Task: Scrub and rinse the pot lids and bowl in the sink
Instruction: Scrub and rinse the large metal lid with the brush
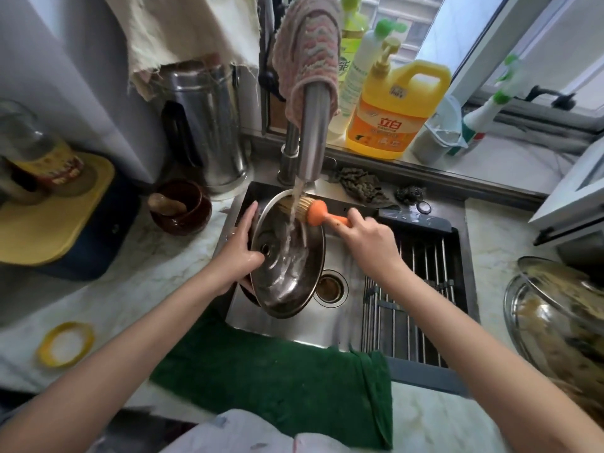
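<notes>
- Head view: a pale marble-patterned counter surrounds a stainless steel sink below a window. A yellow detergent jug stands on the far sill.
- The round steel pot lid is tilted over the sink's left side, under water running from the steel faucet.
- The left hand grips the lid's left rim, thumb on its inner face and fingers curled behind.
- The right hand wraps its fingers round the orange-handled bristle brush, whose bristles touch the lid's far rim.
- A dark green cloth drapes over the sink's near edge, and a slatted steel rack covers its right side.
- A soiled round metal bowl sits on the counter, right.
</notes>
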